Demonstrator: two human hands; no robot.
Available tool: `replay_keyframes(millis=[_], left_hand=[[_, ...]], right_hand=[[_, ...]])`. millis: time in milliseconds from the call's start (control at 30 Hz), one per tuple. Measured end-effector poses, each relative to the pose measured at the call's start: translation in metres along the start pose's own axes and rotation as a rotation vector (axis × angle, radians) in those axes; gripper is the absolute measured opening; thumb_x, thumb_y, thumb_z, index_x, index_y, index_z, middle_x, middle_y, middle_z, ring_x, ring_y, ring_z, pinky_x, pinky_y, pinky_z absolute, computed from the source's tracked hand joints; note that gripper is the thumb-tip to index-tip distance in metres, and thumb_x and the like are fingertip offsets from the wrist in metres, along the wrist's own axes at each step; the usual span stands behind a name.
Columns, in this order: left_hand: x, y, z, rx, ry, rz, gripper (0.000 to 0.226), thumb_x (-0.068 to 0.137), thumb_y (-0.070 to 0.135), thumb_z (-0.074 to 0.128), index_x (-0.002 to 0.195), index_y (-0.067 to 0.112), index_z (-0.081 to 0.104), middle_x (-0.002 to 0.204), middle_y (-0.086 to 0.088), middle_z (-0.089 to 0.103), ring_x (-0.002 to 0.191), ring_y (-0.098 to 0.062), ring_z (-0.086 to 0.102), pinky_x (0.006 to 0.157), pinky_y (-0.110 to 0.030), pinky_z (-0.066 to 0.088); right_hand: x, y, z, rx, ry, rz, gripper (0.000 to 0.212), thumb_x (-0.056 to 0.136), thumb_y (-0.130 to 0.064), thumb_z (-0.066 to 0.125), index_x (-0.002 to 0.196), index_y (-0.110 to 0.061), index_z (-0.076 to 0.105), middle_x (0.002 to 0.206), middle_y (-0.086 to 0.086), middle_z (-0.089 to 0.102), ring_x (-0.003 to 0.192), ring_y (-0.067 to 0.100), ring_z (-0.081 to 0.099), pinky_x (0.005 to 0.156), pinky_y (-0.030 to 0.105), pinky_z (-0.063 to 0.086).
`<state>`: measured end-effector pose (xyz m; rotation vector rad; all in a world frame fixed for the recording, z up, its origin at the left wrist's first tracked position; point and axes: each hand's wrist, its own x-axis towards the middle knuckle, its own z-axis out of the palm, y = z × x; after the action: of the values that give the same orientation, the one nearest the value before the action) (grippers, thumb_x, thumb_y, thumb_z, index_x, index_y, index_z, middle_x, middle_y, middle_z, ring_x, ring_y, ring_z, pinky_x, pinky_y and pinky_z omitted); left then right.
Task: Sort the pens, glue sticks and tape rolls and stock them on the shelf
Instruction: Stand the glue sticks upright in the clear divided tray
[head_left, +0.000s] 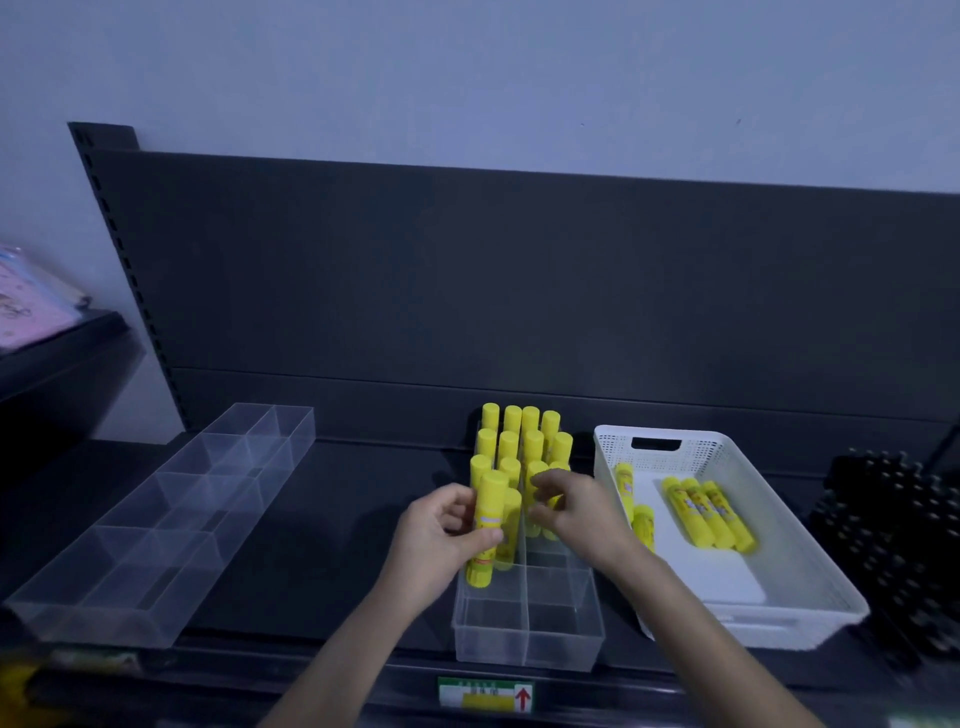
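Left grip first: my left hand is curled round a yellow glue stick, thumb on the near side and fingers wrapped behind it. It holds the stick upright with the cap on top, and the stick's base sits at the left column of the clear divided tray. That wrist is bent slightly inward, and the forearm comes up from the lower edge of the view.

On the other side, my right hand has its fingers bent and drawn close together against the front of the standing glue sticks in the tray's right column. I cannot tell whether this grip pinches one of them or only touches it. The right forearm reaches in from the lower right, crossing in front of the white basket.

About a dozen capped sticks stand packed in rows in the tray's back compartments, while its front compartments hold nothing. The tray rests on the dark shelf. In the basket just to the right lie the loose glue sticks, three side by side and two near its left wall. A second clear tray sits well to the left on the same shelf.
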<state>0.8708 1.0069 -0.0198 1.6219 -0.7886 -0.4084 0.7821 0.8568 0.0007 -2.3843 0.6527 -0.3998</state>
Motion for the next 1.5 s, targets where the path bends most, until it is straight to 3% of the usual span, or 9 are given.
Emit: replay_keyframes(millis=[100, 267, 567, 733, 867, 967, 1133, 1367, 1500], left_hand=[[-0.004, -0.005, -0.006, -0.004, 0.033, -0.031, 0.024, 0.071, 0.002, 0.076, 0.081, 0.022, 0.067, 0.080, -0.002, 0.070, 0.078, -0.016, 0.065, 0.070, -0.022, 0.054], [-0.010, -0.008, -0.017, -0.015, 0.057, -0.061, 0.024, 0.072, 0.001, 0.075, 0.082, 0.021, 0.066, 0.076, 0.004, 0.067, 0.072, -0.008, 0.062, 0.064, -0.013, 0.050], [-0.007, -0.007, -0.013, 0.002, 0.014, -0.040, 0.026, 0.073, 0.002, 0.075, 0.084, 0.024, 0.067, 0.080, 0.004, 0.069, 0.074, -0.005, 0.064, 0.068, -0.015, 0.051], [-0.004, -0.001, -0.002, -0.004, -0.031, -0.016, 0.030, 0.072, 0.000, 0.075, 0.081, 0.028, 0.066, 0.079, 0.007, 0.070, 0.073, -0.003, 0.065, 0.065, -0.014, 0.052], [-0.004, 0.004, 0.014, -0.035, -0.087, -0.015, 0.030, 0.071, -0.002, 0.075, 0.083, 0.025, 0.067, 0.076, 0.004, 0.068, 0.069, -0.004, 0.065, 0.063, -0.017, 0.052], [-0.003, 0.004, 0.019, -0.023, -0.127, -0.018, 0.026, 0.073, 0.002, 0.075, 0.087, 0.023, 0.068, 0.083, 0.001, 0.069, 0.080, -0.013, 0.066, 0.072, -0.024, 0.055], [-0.002, -0.019, 0.010, 0.433, -0.077, 0.019, 0.022, 0.081, 0.018, 0.069, 0.103, 0.012, 0.069, 0.087, 0.008, 0.060, 0.082, -0.007, 0.054, 0.067, -0.008, 0.040], [0.003, -0.030, 0.017, 0.686, -0.161, 0.080, 0.020, 0.090, 0.017, 0.057, 0.102, 0.013, 0.073, 0.103, -0.002, 0.062, 0.100, -0.016, 0.056, 0.088, -0.029, 0.047], [0.006, -0.034, 0.019, 0.722, -0.137, 0.081, 0.019, 0.090, 0.018, 0.057, 0.098, 0.014, 0.073, 0.103, 0.000, 0.061, 0.099, -0.014, 0.056, 0.088, -0.028, 0.047]], right_hand=[[0.008, 0.001, 0.021, 0.003, -0.117, 0.008, 0.047, 0.086, -0.015, 0.062, 0.131, -0.013, 0.048, 0.125, 0.006, 0.059, 0.110, 0.022, 0.057, 0.091, 0.024, 0.043], [0.009, 0.006, 0.034, -0.020, -0.138, 0.022, 0.031, 0.088, -0.019, 0.059, 0.118, -0.013, 0.053, 0.108, 0.009, 0.064, 0.098, 0.023, 0.059, 0.086, 0.035, 0.049], [-0.003, 0.002, 0.022, -0.013, -0.079, 0.025, 0.045, 0.085, -0.022, 0.065, 0.126, -0.014, 0.049, 0.114, 0.005, 0.062, 0.097, 0.017, 0.057, 0.079, 0.023, 0.043], [-0.021, -0.006, -0.006, 0.269, 0.010, -0.021, 0.009, 0.081, -0.017, 0.069, 0.087, -0.021, 0.063, 0.077, -0.006, 0.060, 0.079, 0.014, 0.056, 0.077, 0.032, 0.047], [-0.032, -0.019, -0.011, 0.382, -0.060, -0.102, 0.009, 0.078, -0.015, 0.072, 0.083, -0.020, 0.067, 0.076, -0.005, 0.059, 0.072, 0.008, 0.051, 0.073, 0.025, 0.042], [-0.031, -0.016, -0.010, 0.328, 0.011, -0.120, 0.011, 0.079, -0.016, 0.071, 0.076, -0.024, 0.064, 0.078, -0.002, 0.060, 0.071, 0.009, 0.051, 0.069, 0.021, 0.040], [-0.024, 0.007, -0.023, 0.151, 0.282, 0.000, 0.008, 0.083, -0.020, 0.067, 0.088, -0.014, 0.064, 0.069, -0.006, 0.058, 0.064, 0.006, 0.051, 0.055, 0.013, 0.036], [-0.014, 0.021, 0.012, -0.054, 0.058, 0.033, 0.012, 0.087, -0.022, 0.062, 0.097, -0.014, 0.062, 0.084, 0.001, 0.060, 0.078, 0.016, 0.053, 0.063, 0.022, 0.037], [-0.012, 0.020, 0.018, -0.105, 0.048, 0.052, 0.023, 0.088, -0.023, 0.060, 0.107, -0.011, 0.061, 0.097, 0.006, 0.067, 0.082, 0.015, 0.056, 0.070, 0.021, 0.039]])
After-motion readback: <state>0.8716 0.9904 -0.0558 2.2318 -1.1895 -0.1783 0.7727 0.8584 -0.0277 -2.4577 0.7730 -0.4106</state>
